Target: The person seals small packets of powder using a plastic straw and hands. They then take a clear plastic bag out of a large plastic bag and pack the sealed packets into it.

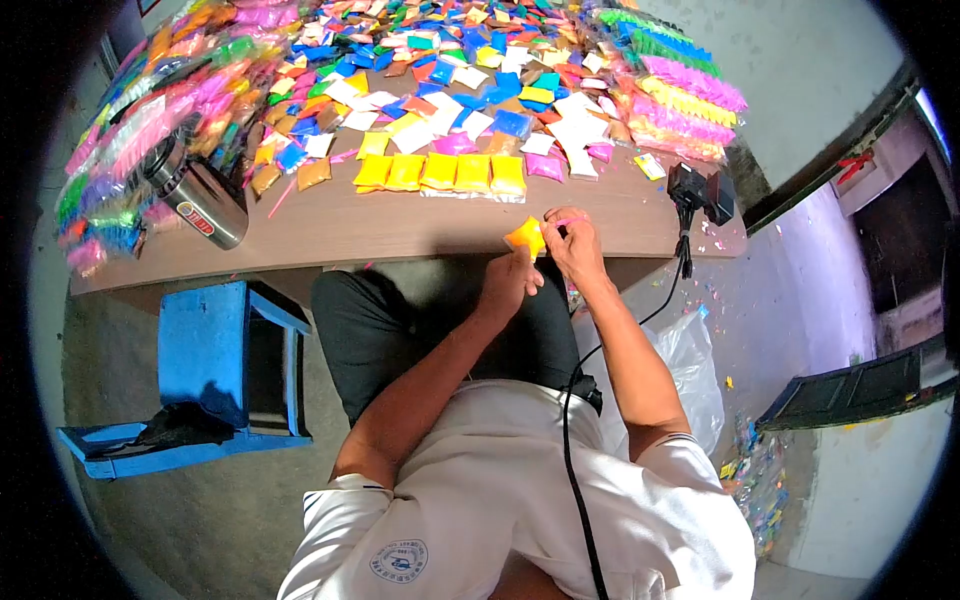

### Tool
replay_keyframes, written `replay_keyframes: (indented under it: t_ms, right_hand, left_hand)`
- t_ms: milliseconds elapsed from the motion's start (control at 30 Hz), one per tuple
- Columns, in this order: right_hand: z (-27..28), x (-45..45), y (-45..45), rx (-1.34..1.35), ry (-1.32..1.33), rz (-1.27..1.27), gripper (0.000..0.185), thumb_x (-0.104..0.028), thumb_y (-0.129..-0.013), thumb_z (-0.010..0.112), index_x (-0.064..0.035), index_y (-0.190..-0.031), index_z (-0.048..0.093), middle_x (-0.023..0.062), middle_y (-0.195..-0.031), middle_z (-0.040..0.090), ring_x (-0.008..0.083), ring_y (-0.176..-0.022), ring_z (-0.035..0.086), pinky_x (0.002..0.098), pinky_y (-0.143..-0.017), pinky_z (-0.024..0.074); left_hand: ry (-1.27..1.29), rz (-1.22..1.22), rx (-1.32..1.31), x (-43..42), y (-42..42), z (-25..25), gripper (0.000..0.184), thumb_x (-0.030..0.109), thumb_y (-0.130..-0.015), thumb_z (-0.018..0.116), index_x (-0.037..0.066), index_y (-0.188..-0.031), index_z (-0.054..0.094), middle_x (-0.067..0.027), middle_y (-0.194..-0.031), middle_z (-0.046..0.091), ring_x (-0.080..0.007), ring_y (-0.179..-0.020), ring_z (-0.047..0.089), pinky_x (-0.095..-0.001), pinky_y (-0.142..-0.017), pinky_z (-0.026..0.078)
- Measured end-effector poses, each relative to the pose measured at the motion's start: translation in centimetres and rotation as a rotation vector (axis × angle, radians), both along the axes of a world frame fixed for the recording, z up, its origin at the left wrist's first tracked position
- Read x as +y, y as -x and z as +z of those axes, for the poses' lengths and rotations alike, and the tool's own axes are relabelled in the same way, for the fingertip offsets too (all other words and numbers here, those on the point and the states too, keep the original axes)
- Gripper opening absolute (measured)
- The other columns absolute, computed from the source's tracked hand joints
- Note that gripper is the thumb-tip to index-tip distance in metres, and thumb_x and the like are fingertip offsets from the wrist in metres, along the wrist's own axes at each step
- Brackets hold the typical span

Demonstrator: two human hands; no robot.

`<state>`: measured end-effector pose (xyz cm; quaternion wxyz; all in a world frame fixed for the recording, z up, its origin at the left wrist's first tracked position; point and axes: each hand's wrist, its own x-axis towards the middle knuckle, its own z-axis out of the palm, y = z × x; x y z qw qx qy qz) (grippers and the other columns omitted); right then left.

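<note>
Just over the table's front edge, my left hand (512, 280) pinches the lower side of a small yellow packet (525, 236). My right hand (573, 243) is closed at the packet's right side, with a bit of pink showing at its fingers. Behind my hands, a row of several yellow packets (440, 174) lies on the brown table (400, 225). A pink packet (544, 166) lies to the right of that row.
A large pile of coloured packets (480, 75) covers the table's back. Bagged bundles (685, 95) flank it. A steel flask (205, 200) stands left; a black device (690, 187) with a cable sits right. A blue chair (203, 340) is at lower left.
</note>
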<state>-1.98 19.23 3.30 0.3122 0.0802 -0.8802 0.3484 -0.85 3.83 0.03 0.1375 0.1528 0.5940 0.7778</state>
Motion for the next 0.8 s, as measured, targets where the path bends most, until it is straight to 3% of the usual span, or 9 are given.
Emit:
replay_keyframes:
  t_ms: [133,200,267,333,467,600,667,700,800]
  right_hand:
    - [-0.4,0.5,0.6,-0.137,0.33,-0.005,0.012,-0.011,-0.081,0.061,0.0004,-0.082,0.063,0.0131,-0.082,0.065,0.0277,-0.075,0.061,0.0369,-0.07,0.0472]
    - [2.7,0.8,-0.2,-0.489,0.648,0.054,0.014,-0.013,-0.08,0.062,0.0001,-0.085,0.064,0.0117,-0.079,0.065,0.0222,-0.072,0.061,0.034,-0.067,0.0471]
    - [2.0,0.5,0.0,-0.559,0.589,0.081,0.017,-0.016,-0.079,0.064,0.0002,-0.085,0.064,0.0104,-0.076,0.064,0.0198,-0.07,0.06,0.0333,-0.065,0.0466]
    - [-0.6,-0.3,1.0,-0.302,0.349,0.195,0.018,-0.018,-0.079,0.064,-0.0005,-0.086,0.064,0.0128,-0.077,0.064,0.0242,-0.07,0.061,0.0357,-0.064,0.047]
    - [2.2,-2.3,0.1,-0.346,0.061,-0.063,0.016,-0.017,-0.078,0.062,-0.0005,-0.08,0.061,0.0199,-0.08,0.062,0.0328,-0.076,0.062,0.0393,-0.066,0.0473]
    - [0.6,-1.2,1.4,-0.2,0.08,-0.125,0.016,-0.017,-0.077,0.062,-0.0005,-0.077,0.06,0.02,-0.076,0.061,0.0323,-0.069,0.061,0.0388,-0.061,0.0464]
    - [1.0,0.0,1.7,-0.325,0.206,-0.173,0.02,-0.02,-0.078,0.063,0.0002,-0.077,0.06,0.0162,-0.071,0.061,0.0236,-0.061,0.059,0.0345,-0.057,0.0445]
    - [1.8,0.7,1.5,-0.467,0.426,-0.113,0.02,-0.019,-0.079,0.064,0.0,-0.075,0.061,0.0107,-0.068,0.06,0.013,-0.059,0.054,0.029,-0.055,0.0424]
    - [4.4,-0.9,-0.9,-0.347,0.616,0.059,0.018,-0.018,-0.08,0.065,-0.0009,-0.074,0.061,0.0059,-0.068,0.059,0.0066,-0.062,0.05,0.026,-0.056,0.0415]
  left_hand:
    - [0.005,0.021,0.018,0.0,0.0,0.0,0.052,0.033,-0.099,0.035,0.002,-0.063,0.054,-0.008,-0.055,0.056,-0.0153,-0.049,0.052,-0.0294,-0.053,0.043]
    - [0.159,0.016,-0.011,-0.3,-0.1,0.1,0.052,0.034,-0.098,0.035,0.001,-0.064,0.055,-0.0081,-0.056,0.057,-0.0153,-0.049,0.051,-0.029,-0.053,0.043]
    - [0.13,0.022,0.008,-0.2,-0.1,-0.7,0.052,0.034,-0.098,0.034,0.001,-0.063,0.055,-0.0082,-0.056,0.057,-0.0152,-0.049,0.052,-0.029,-0.053,0.043]
    - [0.102,0.03,0.029,-0.2,-0.4,-0.7,0.053,0.035,-0.098,0.034,0.001,-0.063,0.055,-0.0082,-0.056,0.057,-0.0152,-0.049,0.052,-0.029,-0.053,0.043]
    - [0.092,0.049,0.014,-0.2,-0.4,0.2,0.053,0.034,-0.098,0.033,0.001,-0.061,0.054,-0.0079,-0.055,0.057,-0.0153,-0.049,0.052,-0.0298,-0.053,0.043]
    - [0.072,0.028,0.033,-0.2,-0.2,-0.2,0.053,0.034,-0.098,0.034,0.001,-0.061,0.053,-0.0079,-0.055,0.057,-0.0153,-0.049,0.053,-0.0301,-0.053,0.043]
    - [0.115,0.031,0.019,-0.6,-0.6,-0.3,0.053,0.034,-0.098,0.034,0.001,-0.061,0.054,-0.0084,-0.055,0.057,-0.0157,-0.049,0.053,-0.0301,-0.053,0.043]
    - [0.16,0.035,0.002,-0.7,-0.6,-0.3,0.053,0.034,-0.097,0.034,0.0,-0.062,0.055,-0.0088,-0.055,0.057,-0.016,-0.049,0.053,-0.0302,-0.053,0.044]
    - [0.121,0.041,0.074,-0.7,-0.4,-1.2,0.052,0.032,-0.097,0.034,-0.001,-0.064,0.058,-0.0095,-0.056,0.058,-0.0163,-0.048,0.053,-0.0302,-0.053,0.044]
